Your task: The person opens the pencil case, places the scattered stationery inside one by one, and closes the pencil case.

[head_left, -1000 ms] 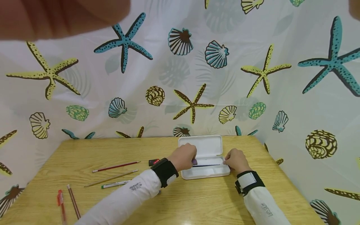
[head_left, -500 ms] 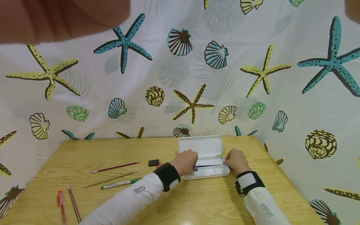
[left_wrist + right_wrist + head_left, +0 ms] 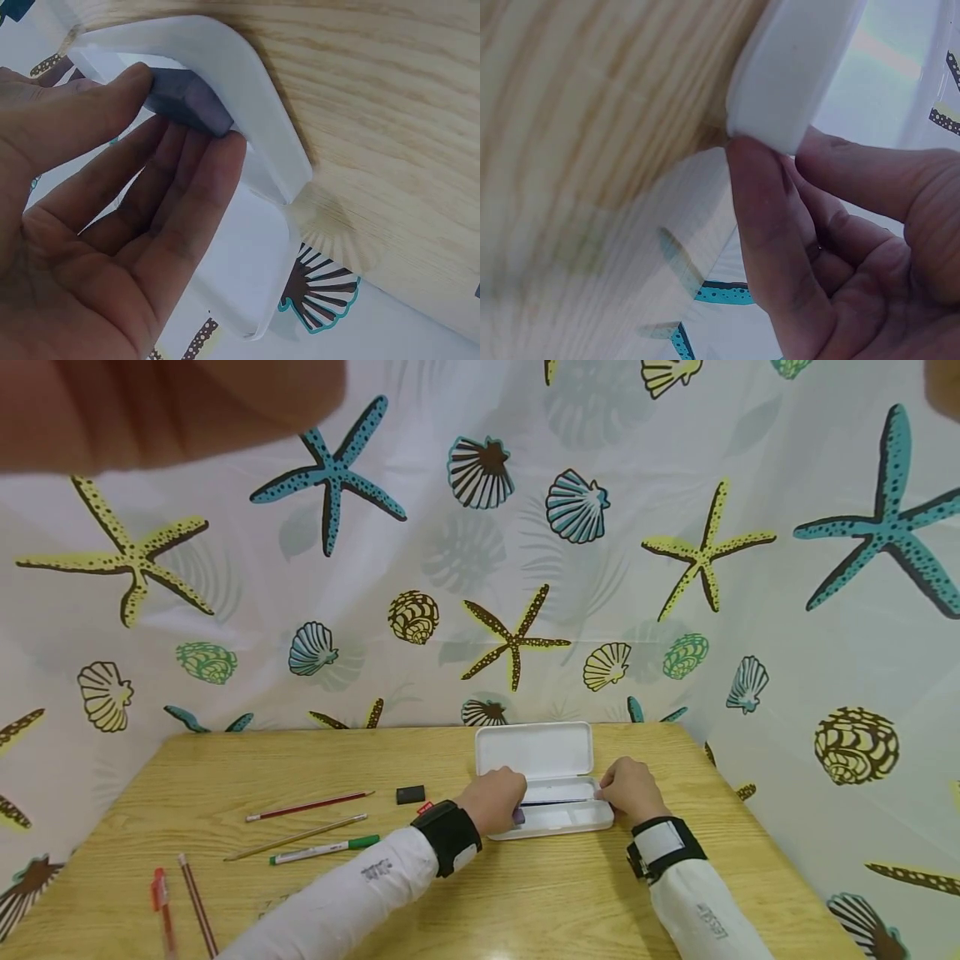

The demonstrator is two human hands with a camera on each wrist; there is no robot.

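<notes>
A white pencil case [image 3: 570, 820] lies on the wooden table with its lid [image 3: 534, 750] raised at the back. My left hand [image 3: 491, 799] is over the case's left end. Between thumb and fingers it pinches a small purple eraser [image 3: 187, 101], a block held inside the case wall in the left wrist view. Whether the eraser touches the case floor I cannot tell. At the case's right end, my right hand [image 3: 632, 788] pinches the wall between thumb and forefinger; the right wrist view shows the white corner [image 3: 784, 82] in that grip. A thin dark line runs lengthwise inside the case.
Left of the case lie a black block [image 3: 410, 794], a red pencil [image 3: 310, 806], a gold-coloured pencil [image 3: 296, 837], a green-capped marker [image 3: 363, 842], a red pen [image 3: 163, 906] and a striped pencil [image 3: 197, 902]. A patterned curtain [image 3: 420, 677] hangs behind the table.
My left hand has come slightly toward me with the eraser, from the case's rear part to its front compartment. The marker's green cap is now uncovered. My right hand stays put.
</notes>
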